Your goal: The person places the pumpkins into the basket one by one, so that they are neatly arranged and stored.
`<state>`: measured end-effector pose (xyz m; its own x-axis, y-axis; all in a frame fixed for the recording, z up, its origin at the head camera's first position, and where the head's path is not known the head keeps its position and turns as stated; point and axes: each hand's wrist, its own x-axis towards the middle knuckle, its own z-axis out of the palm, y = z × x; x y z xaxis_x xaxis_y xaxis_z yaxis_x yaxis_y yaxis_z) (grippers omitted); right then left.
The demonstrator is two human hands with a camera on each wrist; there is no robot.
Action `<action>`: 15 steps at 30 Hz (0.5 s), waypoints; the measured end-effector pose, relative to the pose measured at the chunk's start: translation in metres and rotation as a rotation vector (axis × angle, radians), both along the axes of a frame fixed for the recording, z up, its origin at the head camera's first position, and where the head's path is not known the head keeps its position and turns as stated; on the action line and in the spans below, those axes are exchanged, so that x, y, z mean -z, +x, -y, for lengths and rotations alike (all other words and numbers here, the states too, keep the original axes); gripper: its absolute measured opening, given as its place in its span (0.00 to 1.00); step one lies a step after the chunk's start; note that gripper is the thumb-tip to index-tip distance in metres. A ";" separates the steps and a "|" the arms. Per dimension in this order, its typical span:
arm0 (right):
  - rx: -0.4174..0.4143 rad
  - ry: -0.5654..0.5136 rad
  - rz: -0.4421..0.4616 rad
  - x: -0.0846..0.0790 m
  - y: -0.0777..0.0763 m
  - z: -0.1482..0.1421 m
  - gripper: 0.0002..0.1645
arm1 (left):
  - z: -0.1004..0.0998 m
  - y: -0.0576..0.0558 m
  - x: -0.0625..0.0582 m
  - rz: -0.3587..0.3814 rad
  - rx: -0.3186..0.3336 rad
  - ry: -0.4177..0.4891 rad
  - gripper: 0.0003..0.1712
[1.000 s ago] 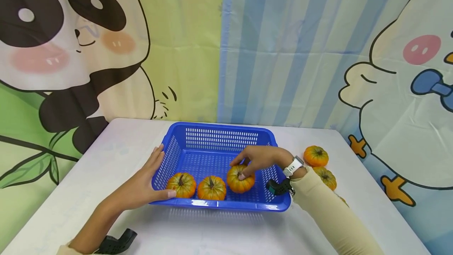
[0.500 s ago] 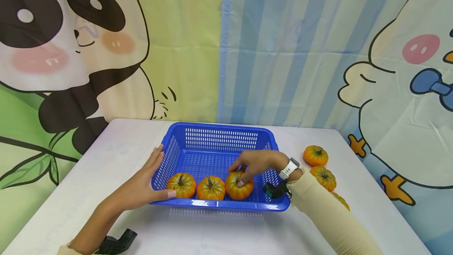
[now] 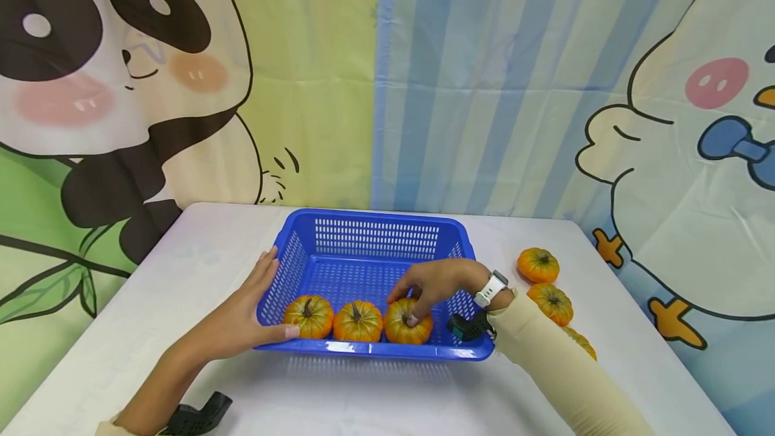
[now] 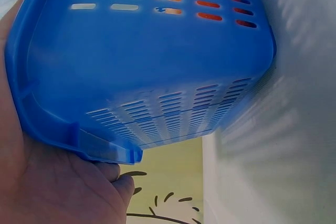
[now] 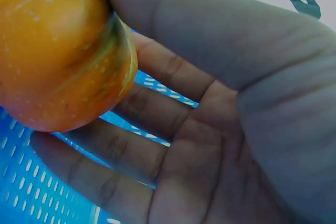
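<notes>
My right hand [image 3: 437,281] pinches a small orange-green pumpkin [image 3: 404,330] at the near right inside the blue plastic basket [image 3: 375,350]. In the right wrist view the thumb and fingers lie around that pumpkin [image 5: 58,56], with the palm off it. Two like pumpkins sit to its left along the near wall, a middle pumpkin [image 3: 357,323] and a left pumpkin [image 3: 309,318]. My left hand [image 3: 245,318] holds the basket's near left corner, thumb over the rim and fingers along the left side. In the left wrist view the rim lies against the left palm [image 4: 63,192].
On the white table [image 3: 200,268], right of the basket, are three more pumpkins in a line: a far one [image 3: 537,266], a middle one [image 3: 551,303] and a near one [image 3: 581,342], partly behind the right sleeve. A cartoon-printed curtain [image 3: 448,86] hangs behind.
My right hand has brought its pumpkin down and toward the near wall, level with the other two. The left hand has kept its place at the basket's corner.
</notes>
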<state>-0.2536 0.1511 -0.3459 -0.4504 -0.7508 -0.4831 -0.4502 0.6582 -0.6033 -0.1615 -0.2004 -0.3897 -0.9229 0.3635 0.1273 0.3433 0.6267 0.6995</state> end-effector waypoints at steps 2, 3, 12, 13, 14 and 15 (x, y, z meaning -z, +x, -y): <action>-0.006 -0.001 0.013 0.000 0.000 0.001 0.27 | 0.000 0.000 0.000 0.001 -0.003 0.000 0.69; -0.008 -0.001 0.019 0.000 0.000 0.001 0.28 | 0.001 0.000 0.000 0.002 -0.003 0.000 0.69; 0.000 0.014 0.040 0.000 0.000 0.000 0.29 | 0.000 0.001 -0.003 0.008 -0.003 -0.003 0.69; -0.001 0.017 0.039 0.000 -0.001 0.000 0.28 | 0.000 0.001 -0.003 0.008 -0.003 -0.003 0.69; -0.009 0.020 0.032 0.000 -0.001 -0.001 0.28 | 0.000 0.001 -0.003 0.009 -0.004 -0.004 0.69; -0.018 0.022 0.023 0.000 -0.001 -0.001 0.28 | 0.000 0.001 -0.003 0.010 -0.005 -0.006 0.69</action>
<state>-0.2548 0.1523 -0.3462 -0.4257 -0.7475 -0.5099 -0.4483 0.6637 -0.5987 -0.1609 -0.2002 -0.3866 -0.9259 0.3596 0.1160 0.3333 0.6326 0.6991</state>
